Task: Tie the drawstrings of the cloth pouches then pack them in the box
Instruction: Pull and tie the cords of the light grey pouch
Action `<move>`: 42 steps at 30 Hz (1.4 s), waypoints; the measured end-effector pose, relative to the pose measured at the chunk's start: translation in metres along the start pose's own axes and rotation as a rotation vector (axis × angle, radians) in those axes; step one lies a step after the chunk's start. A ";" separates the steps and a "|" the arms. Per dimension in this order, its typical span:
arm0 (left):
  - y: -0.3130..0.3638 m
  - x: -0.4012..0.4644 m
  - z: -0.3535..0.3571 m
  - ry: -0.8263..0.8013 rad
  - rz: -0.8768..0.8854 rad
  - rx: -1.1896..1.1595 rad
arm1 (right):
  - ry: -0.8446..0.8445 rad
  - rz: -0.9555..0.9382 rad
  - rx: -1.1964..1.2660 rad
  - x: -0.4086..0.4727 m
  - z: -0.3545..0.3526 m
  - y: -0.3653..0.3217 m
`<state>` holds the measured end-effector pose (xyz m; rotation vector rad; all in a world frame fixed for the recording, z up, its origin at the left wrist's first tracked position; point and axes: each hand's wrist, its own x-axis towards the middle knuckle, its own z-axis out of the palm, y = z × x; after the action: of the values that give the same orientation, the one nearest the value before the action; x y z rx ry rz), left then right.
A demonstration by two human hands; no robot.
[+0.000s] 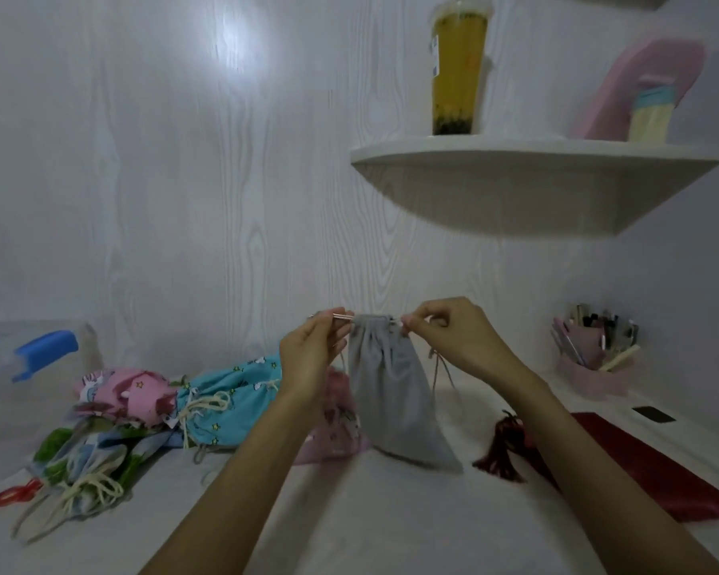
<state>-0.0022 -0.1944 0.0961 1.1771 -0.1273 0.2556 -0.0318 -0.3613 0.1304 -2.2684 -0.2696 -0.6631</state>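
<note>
Two hands (314,350) (453,336) pinch one grey pouch (391,392); one box (38,350).

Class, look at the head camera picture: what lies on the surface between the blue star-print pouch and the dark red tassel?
In the head view, a pink pouch lies there, with the grey pouch hanging in front of it.

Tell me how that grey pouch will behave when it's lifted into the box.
Probably floppy: the grey pouch hangs in soft folds from the drawstrings that the left hand and right hand pinch. Likely light, since it sags flat and looks empty. Unlikely to roll or break.
</note>
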 end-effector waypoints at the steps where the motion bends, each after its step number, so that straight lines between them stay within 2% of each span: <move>1: 0.003 0.006 -0.004 0.011 0.006 0.011 | -0.028 0.015 0.031 0.008 0.003 -0.003; 5: 0.007 0.026 -0.025 -0.015 0.018 0.003 | -0.272 0.085 0.167 0.024 0.023 -0.011; 9: 0.012 0.040 -0.042 -0.127 -0.053 -0.266 | -0.350 0.124 0.268 0.032 0.049 -0.007; 11: 0.015 0.045 -0.049 -0.140 -0.063 -0.294 | -0.405 0.161 0.366 0.033 0.059 -0.002; 13: 0.016 0.050 -0.058 -0.139 -0.090 -0.197 | -0.440 0.207 0.403 0.034 0.066 0.001; 17: 0.016 0.058 -0.075 -0.140 -0.200 0.122 | -0.541 0.289 0.276 0.037 0.075 0.002; 22: 0.021 0.062 -0.084 -0.167 -0.256 0.158 | -0.657 0.261 0.091 0.039 0.081 -0.007; 25: 0.022 0.057 -0.083 -0.255 -0.204 0.305 | -0.695 0.221 0.024 0.036 0.071 -0.011; 29: 0.028 0.049 -0.077 -0.433 -0.159 0.558 | -0.661 0.209 0.064 0.031 0.044 -0.011; 31: 0.028 0.043 -0.070 -0.514 -0.150 0.699 | -0.579 0.184 0.101 0.029 0.033 -0.011; 36: 0.021 0.030 -0.047 -0.734 -0.167 0.845 | -0.368 0.145 0.175 0.033 0.035 -0.015; 40: 0.016 0.024 -0.037 -0.823 -0.179 0.959 | -0.337 0.187 0.139 0.034 0.050 -0.018; 42: 0.011 0.022 -0.035 -0.865 -0.087 1.060 | -0.340 0.149 0.095 0.032 0.056 -0.022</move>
<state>0.0150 -0.1548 0.0981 2.2864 -0.7618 -0.3412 0.0084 -0.3064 0.1281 -2.2754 -0.2849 -0.1809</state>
